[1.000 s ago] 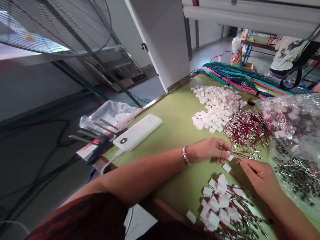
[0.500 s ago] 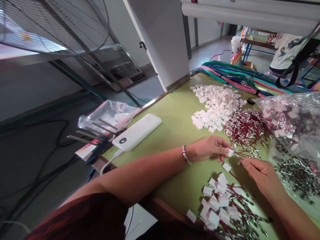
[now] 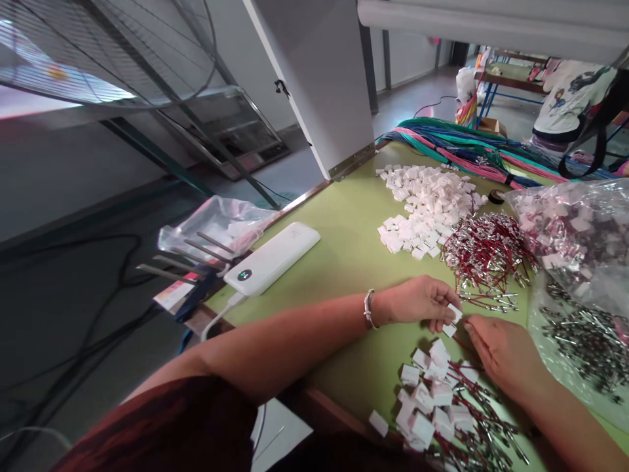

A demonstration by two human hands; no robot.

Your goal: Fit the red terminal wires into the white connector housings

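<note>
My left hand (image 3: 432, 305) pinches a small white plastic connector housing (image 3: 456, 313) between thumb and fingers. Just below it, a second white housing (image 3: 449, 330) shows close to the fingertips. My right hand (image 3: 498, 351) is closed, its fingertips almost against the held housing; whatever they grip is hidden. Under both hands lies a pile of white housings with red wires attached (image 3: 432, 400), their metal ends pointing right. Beyond the hands sits a heap of short red wires with metal terminals (image 3: 486, 249), a few strands lying loose along its near edge.
Loose white housings (image 3: 425, 196) are heaped farther back on the green table (image 3: 344, 242). Clear bags of parts (image 3: 580, 249) lie at right. Bundled coloured cables (image 3: 452, 147) run along the back. A white power bank (image 3: 275, 259) sits at left. A person (image 3: 570, 98) is in the background.
Both hands have come slightly nearer to me, away from the loose red wires. The left hand's housing has turned and shows more of its face; my right fingers have moved close to it.
</note>
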